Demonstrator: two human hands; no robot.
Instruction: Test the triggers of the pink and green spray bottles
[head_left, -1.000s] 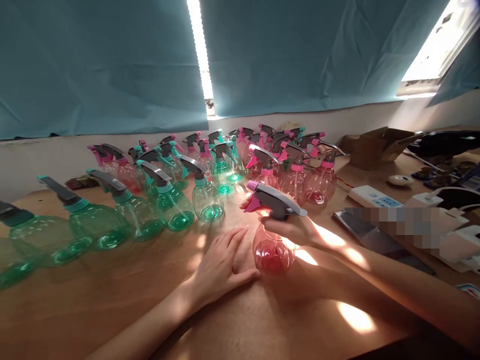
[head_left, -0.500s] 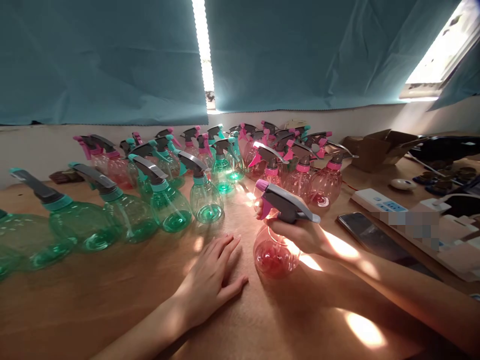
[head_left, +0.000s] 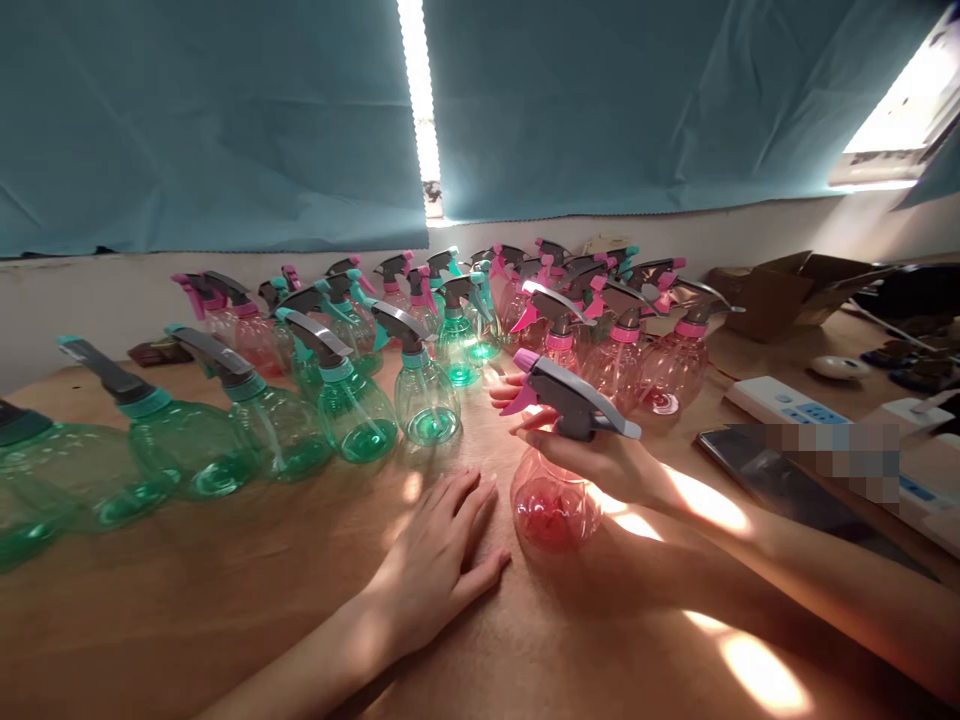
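Observation:
A spray bottle (head_left: 555,508) with a see-through pink body, pink collar and grey-and-pink trigger head stands upright on the table before me. My right hand (head_left: 604,462) is around its neck, below the head, with the fingers stretched out and apart past the pink trigger; the palm side is partly hidden. Flat on the wood, left of this bottle, lies my left hand (head_left: 431,560), fingers loosely spread, touching only the table. The closest green spray bottle (head_left: 427,405) stands just beyond the left fingertips.
Several green spray bottles (head_left: 356,415) form a row at left, with more pink spray bottles (head_left: 615,365) behind. To the right are a phone (head_left: 750,465), a white power strip (head_left: 780,400), a white mouse (head_left: 838,368) and an open cardboard box (head_left: 795,290). Blue-green curtains (head_left: 225,120) hang behind.
The fingers of my right hand have uncurled from the trigger and straightened out. The bottle stays standing in place. My left hand still lies flat; the view has shifted slightly left.

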